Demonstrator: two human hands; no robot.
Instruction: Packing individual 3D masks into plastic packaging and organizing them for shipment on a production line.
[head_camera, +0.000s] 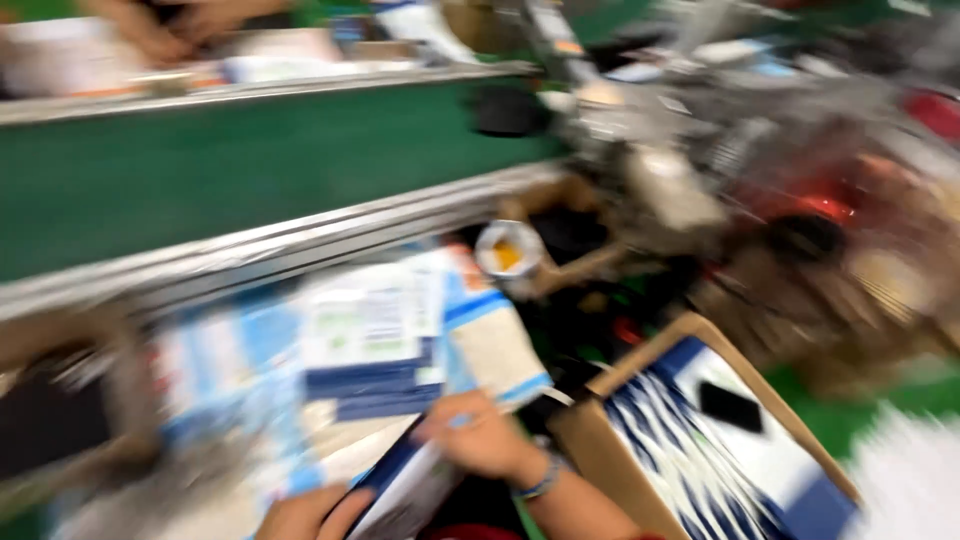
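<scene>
A dark blue and white flat packet (405, 485) lay tilted at the bottom edge of the view, held between both hands. The right hand (480, 438) lay over its upper end with the fingers curled down on it; the left hand (315, 513) gripped its lower left edge, though blur hid the exact finger hold. Just above the packet lay a loose heap of blue and white packets (370, 340). To the right of the packet stood an open cardboard box (700, 440) filled with more of the same. Beyond the heap ran a green conveyor belt (250, 170) with a metal rail. Across the belt, another person's hands (170, 25) worked, too blurred to describe.
</scene>
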